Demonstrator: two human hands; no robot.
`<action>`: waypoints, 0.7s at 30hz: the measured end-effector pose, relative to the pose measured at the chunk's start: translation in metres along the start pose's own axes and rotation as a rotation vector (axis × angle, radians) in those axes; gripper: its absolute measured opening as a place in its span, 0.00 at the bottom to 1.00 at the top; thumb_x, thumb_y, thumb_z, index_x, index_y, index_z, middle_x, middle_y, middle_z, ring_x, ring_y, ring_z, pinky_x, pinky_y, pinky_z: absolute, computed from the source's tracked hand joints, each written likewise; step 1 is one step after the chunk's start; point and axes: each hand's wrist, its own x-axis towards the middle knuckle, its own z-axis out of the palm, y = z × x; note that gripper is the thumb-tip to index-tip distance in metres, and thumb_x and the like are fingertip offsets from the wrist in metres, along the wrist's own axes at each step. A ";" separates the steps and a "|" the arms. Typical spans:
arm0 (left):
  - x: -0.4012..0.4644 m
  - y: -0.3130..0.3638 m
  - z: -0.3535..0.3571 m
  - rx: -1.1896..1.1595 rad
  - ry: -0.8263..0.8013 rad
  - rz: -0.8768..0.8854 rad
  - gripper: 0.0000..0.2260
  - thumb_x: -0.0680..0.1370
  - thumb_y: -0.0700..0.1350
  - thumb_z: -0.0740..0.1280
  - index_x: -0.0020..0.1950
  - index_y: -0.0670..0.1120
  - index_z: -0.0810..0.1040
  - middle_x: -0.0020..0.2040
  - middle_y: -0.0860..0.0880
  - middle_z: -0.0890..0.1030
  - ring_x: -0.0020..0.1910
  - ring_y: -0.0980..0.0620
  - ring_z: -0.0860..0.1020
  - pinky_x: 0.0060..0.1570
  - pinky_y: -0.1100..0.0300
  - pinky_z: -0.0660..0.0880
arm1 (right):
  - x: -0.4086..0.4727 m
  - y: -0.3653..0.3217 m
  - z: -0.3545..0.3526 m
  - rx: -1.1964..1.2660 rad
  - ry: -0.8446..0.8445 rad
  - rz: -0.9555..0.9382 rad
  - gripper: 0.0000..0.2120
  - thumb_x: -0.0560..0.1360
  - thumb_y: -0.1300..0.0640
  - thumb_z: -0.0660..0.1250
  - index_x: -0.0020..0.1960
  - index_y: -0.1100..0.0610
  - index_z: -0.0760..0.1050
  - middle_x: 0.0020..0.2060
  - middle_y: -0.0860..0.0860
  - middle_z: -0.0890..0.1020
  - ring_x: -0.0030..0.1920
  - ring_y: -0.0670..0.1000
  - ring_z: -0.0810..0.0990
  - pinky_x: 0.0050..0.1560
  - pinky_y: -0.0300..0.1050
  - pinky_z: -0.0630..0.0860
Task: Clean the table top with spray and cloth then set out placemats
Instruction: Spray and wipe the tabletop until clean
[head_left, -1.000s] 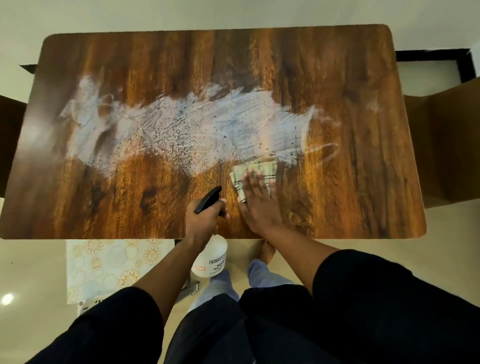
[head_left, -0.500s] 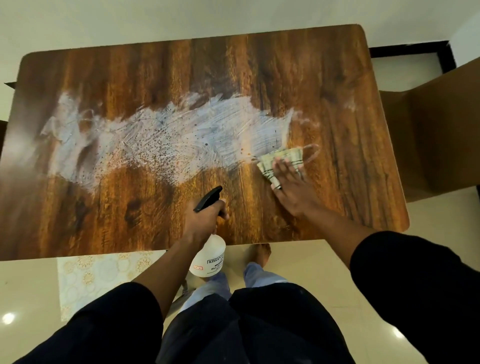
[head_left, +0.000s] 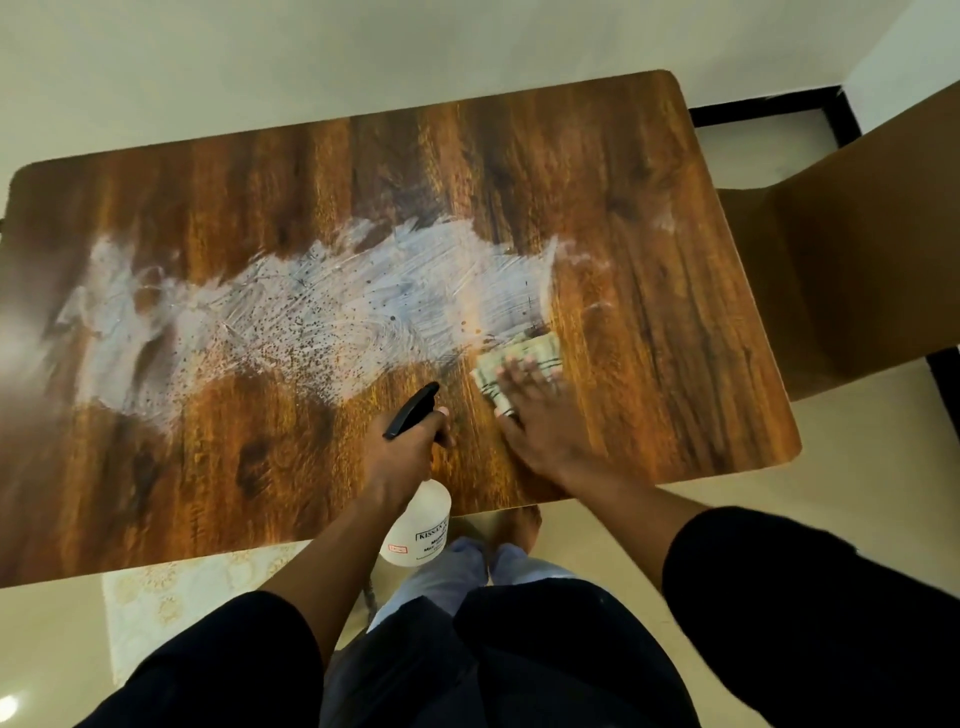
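A dark wood-grain table top (head_left: 649, 218) fills the view, with a broad white smear of wet spray (head_left: 311, 306) across its middle. My right hand (head_left: 540, 415) presses flat on a folded striped cloth (head_left: 524, 358) at the right end of the smear, fingers spread. My left hand (head_left: 405, 457) grips the neck of a white spray bottle (head_left: 421, 530) with a black nozzle (head_left: 413, 408), held over the table's near edge. A pale patterned placemat (head_left: 171, 597) lies below the table's near edge at the left.
A brown chair (head_left: 852, 249) stands at the table's right end. Pale floor tiles (head_left: 727, 493) surround the table. My dark trousers and one foot show under the near edge. A white wall runs behind the far edge.
My right hand with the cloth wiped to the right along the smear, then came back a little toward the left. The left hand keeps the bottle in the same place.
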 end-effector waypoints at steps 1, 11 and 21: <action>0.001 0.005 0.002 0.002 -0.007 0.000 0.09 0.82 0.40 0.71 0.44 0.36 0.84 0.38 0.36 0.85 0.26 0.47 0.74 0.27 0.58 0.70 | -0.005 -0.014 0.009 0.012 -0.023 -0.075 0.37 0.79 0.36 0.37 0.85 0.48 0.45 0.84 0.47 0.43 0.83 0.52 0.37 0.82 0.62 0.42; 0.032 0.017 0.003 0.052 -0.168 -0.048 0.11 0.80 0.42 0.72 0.53 0.34 0.83 0.38 0.38 0.86 0.26 0.51 0.77 0.29 0.57 0.72 | -0.005 0.010 0.005 0.188 -0.002 -0.043 0.34 0.81 0.35 0.39 0.85 0.45 0.45 0.83 0.43 0.45 0.83 0.47 0.39 0.82 0.58 0.39; 0.056 0.031 -0.015 0.125 -0.295 0.001 0.06 0.80 0.42 0.72 0.54 0.40 0.84 0.39 0.37 0.86 0.37 0.41 0.82 0.28 0.56 0.72 | 0.018 0.061 -0.032 0.393 0.203 0.627 0.28 0.88 0.46 0.50 0.85 0.49 0.49 0.85 0.48 0.46 0.84 0.51 0.43 0.81 0.55 0.39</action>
